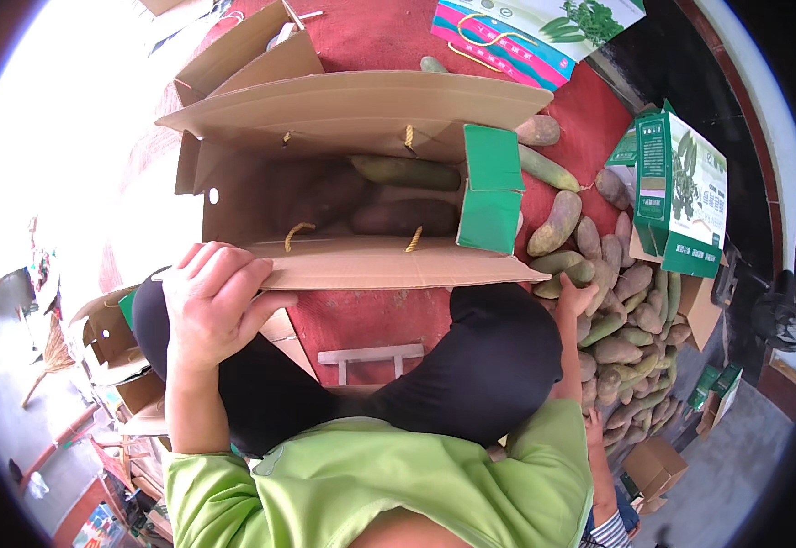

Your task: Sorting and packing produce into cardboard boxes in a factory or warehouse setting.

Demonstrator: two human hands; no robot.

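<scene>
An open cardboard carton lies across my lap with its flaps spread. Inside, a long green radish and a browner radish rest on the bottom; its left end is in shadow. My left hand is closed around the carton's near flap at its left corner. At the right, by the pile's near-left side, my right hand has its fingers closed on a green radish, partly covering it. Yellow rope handles show on the carton's inner walls.
A big heap of radishes spreads over the red cloth at my right. Another person's hand reaches into it from below. Printed green-white cartons stand beyond the heap; another brown carton sits at the back left.
</scene>
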